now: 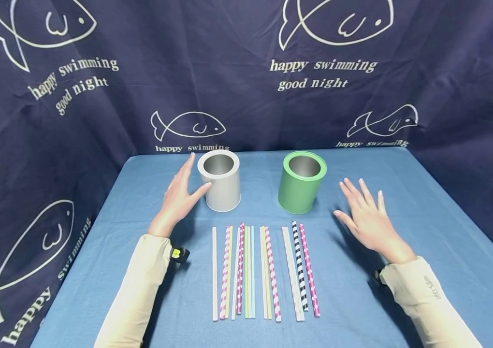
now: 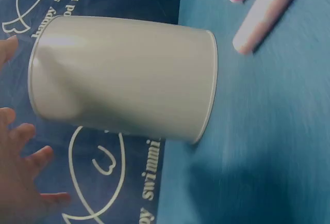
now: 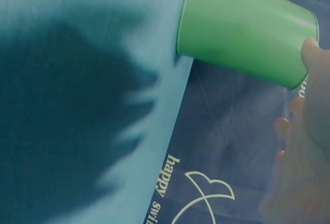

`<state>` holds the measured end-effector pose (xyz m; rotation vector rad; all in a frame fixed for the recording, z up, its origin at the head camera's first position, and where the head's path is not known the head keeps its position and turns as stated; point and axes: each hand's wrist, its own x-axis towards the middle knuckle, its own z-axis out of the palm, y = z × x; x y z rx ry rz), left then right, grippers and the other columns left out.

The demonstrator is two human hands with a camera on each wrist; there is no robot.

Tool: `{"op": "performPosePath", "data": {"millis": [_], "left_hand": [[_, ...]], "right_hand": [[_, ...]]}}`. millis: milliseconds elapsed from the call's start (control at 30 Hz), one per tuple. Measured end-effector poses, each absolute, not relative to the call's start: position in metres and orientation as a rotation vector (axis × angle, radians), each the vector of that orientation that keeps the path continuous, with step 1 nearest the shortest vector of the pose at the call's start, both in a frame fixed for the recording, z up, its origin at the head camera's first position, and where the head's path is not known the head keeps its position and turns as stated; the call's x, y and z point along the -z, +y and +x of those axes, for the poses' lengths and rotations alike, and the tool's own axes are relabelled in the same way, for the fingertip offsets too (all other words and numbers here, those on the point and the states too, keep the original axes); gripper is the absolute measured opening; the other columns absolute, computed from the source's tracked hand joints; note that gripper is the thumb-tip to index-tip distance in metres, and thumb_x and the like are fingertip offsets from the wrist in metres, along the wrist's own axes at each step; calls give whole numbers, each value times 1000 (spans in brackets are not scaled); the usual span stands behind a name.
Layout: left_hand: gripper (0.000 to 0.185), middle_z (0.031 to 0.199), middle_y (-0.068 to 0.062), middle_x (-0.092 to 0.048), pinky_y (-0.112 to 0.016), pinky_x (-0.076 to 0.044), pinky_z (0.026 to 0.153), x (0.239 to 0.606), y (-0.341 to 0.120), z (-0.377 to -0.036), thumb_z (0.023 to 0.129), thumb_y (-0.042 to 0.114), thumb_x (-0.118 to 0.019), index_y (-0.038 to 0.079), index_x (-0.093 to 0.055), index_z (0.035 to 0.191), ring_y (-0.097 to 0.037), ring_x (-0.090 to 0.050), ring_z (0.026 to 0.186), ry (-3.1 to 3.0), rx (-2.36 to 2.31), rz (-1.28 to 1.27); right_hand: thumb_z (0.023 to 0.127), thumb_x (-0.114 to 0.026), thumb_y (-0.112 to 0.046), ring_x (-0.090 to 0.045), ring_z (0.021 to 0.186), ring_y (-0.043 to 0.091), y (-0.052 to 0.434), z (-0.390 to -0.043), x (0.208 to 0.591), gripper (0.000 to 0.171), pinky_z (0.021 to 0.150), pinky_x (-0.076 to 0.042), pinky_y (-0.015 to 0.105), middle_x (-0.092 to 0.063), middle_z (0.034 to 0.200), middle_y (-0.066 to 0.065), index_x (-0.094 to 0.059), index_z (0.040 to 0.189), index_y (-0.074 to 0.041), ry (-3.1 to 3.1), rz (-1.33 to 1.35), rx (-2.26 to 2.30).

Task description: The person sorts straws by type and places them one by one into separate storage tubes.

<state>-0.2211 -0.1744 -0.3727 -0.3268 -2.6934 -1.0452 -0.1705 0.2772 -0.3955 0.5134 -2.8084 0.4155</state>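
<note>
dark blue cloth (image 1: pixel 246 101) printed with pale fish hung behind and beside the surface (image 1: pixel 94 280), itself covered in lighter blue. near the far edge, left of its middle, stood a white can (image 1: pixel 222 193); to its right, also towards that edge, stood a green can (image 1: pixel 300 195). both were upright, mouths upward, long axes vertical, probably so that they sat steadily on their bases. straws (image 1: pixel 240 270) lay between the cans and the near edge, side by side in small clusters, perhaps spaced so that each could be told apart. their long axes ran from near edge towards far edge, the rightmost ones tipping slightly towards the left far corner. between the left edge and the white can hovered the left hand (image 1: pixel 179 198), fingers extended and thumb spread wide, grasping nothing; that gap seemed suited to the can's girth. the left wrist view showed its visible fingertips clear of the can. between the green can and the right edge hovered the right hand (image 1: pixel 368 222), fingers straight and fanned, likewise empty, apart from the can.
</note>
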Motion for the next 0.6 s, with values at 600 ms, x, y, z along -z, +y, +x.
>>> {"op": "performPosePath", "data": {"millis": [600], "left_hand": [[82, 163, 0, -20, -48, -17, 122, 384, -154, -251, 90, 32, -66, 23, -18, 156, -22, -19, 150, -2517, 1426, -357]], "right_hand": [[101, -48, -34, -12, 151, 33, 268, -154, 400, 64, 118, -3, 64, -28, 158, 16, -21, 154, -10, -2784, 520, -578]]}}
